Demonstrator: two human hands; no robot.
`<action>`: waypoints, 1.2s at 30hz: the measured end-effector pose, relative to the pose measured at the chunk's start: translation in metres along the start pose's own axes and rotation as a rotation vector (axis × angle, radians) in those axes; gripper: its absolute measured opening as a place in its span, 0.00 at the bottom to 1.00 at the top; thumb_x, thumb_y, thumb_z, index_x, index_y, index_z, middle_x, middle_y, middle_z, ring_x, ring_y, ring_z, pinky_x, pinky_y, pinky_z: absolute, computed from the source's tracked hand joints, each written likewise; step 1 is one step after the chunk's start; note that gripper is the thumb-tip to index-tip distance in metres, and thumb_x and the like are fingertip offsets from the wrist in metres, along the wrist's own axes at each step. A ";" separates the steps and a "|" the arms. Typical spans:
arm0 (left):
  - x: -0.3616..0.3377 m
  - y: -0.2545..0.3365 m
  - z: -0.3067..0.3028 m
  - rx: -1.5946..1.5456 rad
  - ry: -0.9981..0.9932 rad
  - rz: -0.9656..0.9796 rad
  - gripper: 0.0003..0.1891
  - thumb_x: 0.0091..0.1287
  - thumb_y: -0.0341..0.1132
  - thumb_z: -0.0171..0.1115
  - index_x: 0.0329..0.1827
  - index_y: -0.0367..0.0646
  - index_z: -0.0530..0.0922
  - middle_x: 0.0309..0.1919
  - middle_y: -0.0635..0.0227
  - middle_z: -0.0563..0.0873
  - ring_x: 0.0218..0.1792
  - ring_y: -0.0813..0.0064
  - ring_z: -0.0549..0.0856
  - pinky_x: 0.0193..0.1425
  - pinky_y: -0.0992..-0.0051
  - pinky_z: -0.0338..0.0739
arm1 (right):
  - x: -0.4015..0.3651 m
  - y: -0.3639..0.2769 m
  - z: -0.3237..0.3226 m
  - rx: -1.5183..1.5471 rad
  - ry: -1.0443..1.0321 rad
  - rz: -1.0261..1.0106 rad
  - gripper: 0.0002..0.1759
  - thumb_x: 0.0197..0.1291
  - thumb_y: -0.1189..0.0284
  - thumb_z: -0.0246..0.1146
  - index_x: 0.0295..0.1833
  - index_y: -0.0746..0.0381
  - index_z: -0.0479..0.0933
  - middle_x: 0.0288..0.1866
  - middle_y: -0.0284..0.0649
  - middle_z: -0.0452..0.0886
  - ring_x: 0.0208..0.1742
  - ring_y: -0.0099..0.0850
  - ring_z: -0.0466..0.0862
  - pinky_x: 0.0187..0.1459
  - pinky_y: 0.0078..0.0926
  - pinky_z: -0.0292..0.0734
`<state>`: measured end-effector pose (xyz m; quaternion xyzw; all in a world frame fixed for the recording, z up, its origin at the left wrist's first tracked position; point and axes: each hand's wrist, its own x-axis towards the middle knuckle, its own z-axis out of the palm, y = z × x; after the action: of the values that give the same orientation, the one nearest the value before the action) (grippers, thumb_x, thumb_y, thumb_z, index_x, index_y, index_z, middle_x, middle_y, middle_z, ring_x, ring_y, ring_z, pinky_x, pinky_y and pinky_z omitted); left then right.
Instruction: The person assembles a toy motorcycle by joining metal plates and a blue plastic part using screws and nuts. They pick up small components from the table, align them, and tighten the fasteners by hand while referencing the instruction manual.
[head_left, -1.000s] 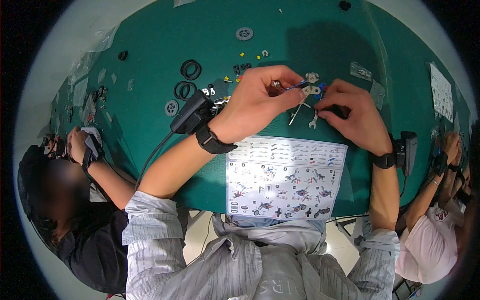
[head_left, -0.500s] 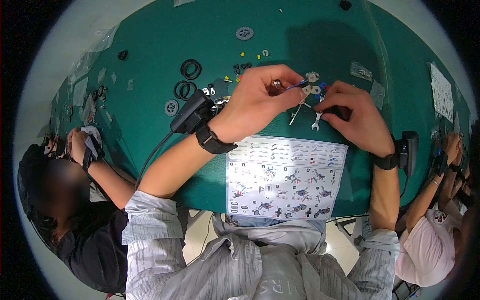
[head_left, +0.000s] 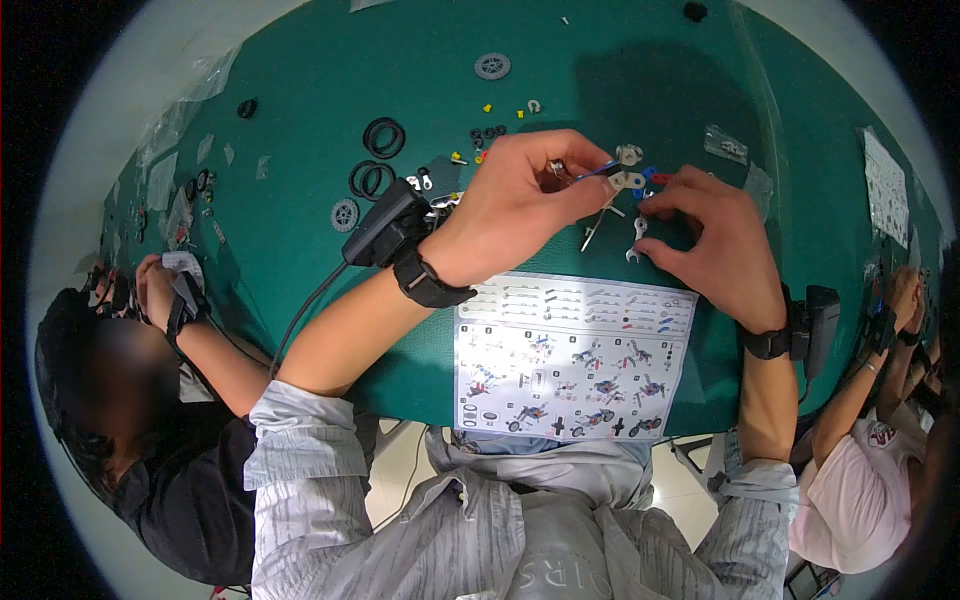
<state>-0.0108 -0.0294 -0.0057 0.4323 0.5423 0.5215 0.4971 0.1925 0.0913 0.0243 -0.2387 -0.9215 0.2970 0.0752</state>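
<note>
A small model assembly (head_left: 627, 180) of perforated metal plates with blue and red parts is pinched between the thumb and fingers of my left hand (head_left: 530, 200). A thin metal rod sticks out below it. My right hand (head_left: 715, 225) is just right of the assembly, fingers curled. A small metal wrench (head_left: 638, 238) shows between its thumb and index finger, jaw pointing down. The thumb tip meets the wrench shaft; the contact at its upper end is partly hidden. A red piece (head_left: 661, 180) is beside my right fingertips.
A printed instruction sheet (head_left: 575, 355) lies before me. Black tyres (head_left: 384, 138), grey wheels (head_left: 492, 67) and small yellow pieces (head_left: 488, 108) are spread over the green table (head_left: 330, 80). A plastic bag (head_left: 725, 143) lies at right. Other people work on both sides.
My right index finger has lifted a little, so the gap to the thumb is wider and more of the wrench shows. My left hand has hardly moved.
</note>
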 end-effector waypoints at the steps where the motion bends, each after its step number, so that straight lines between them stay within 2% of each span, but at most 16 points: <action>1: 0.000 0.000 0.000 -0.005 0.002 0.002 0.07 0.71 0.30 0.66 0.47 0.37 0.83 0.35 0.74 0.86 0.32 0.89 0.77 0.36 0.83 0.70 | 0.000 0.001 0.000 -0.005 -0.001 0.000 0.16 0.45 0.72 0.76 0.42 0.63 0.85 0.40 0.41 0.84 0.40 0.39 0.87 0.41 0.34 0.81; 17: -0.001 0.001 0.001 0.003 0.006 -0.002 0.07 0.70 0.30 0.66 0.47 0.37 0.83 0.34 0.75 0.85 0.32 0.89 0.77 0.35 0.83 0.70 | 0.000 -0.002 0.000 0.012 -0.013 0.046 0.15 0.46 0.71 0.76 0.41 0.63 0.86 0.41 0.43 0.85 0.41 0.43 0.87 0.43 0.36 0.81; 20: -0.001 0.000 0.001 -0.004 0.007 0.001 0.07 0.70 0.30 0.66 0.47 0.37 0.83 0.34 0.75 0.85 0.32 0.89 0.77 0.35 0.83 0.70 | 0.001 -0.004 -0.001 0.038 -0.038 0.095 0.14 0.47 0.71 0.76 0.41 0.63 0.86 0.43 0.43 0.85 0.43 0.43 0.86 0.45 0.37 0.80; 26: -0.001 0.000 0.000 0.012 0.008 0.002 0.07 0.70 0.30 0.66 0.47 0.37 0.83 0.34 0.75 0.85 0.32 0.88 0.77 0.35 0.84 0.70 | -0.003 -0.001 0.004 0.026 -0.010 0.068 0.12 0.48 0.72 0.76 0.40 0.62 0.87 0.46 0.44 0.84 0.46 0.44 0.85 0.48 0.37 0.79; 36: -0.001 -0.005 -0.001 -0.005 0.002 0.009 0.07 0.70 0.31 0.65 0.47 0.38 0.84 0.35 0.76 0.85 0.33 0.89 0.78 0.36 0.83 0.71 | -0.002 0.002 0.005 0.071 0.003 0.072 0.11 0.47 0.72 0.76 0.38 0.62 0.88 0.44 0.43 0.84 0.44 0.43 0.85 0.47 0.37 0.78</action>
<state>-0.0110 -0.0313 -0.0108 0.4328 0.5394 0.5255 0.4955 0.1937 0.0896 0.0192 -0.2694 -0.9011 0.3316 0.0741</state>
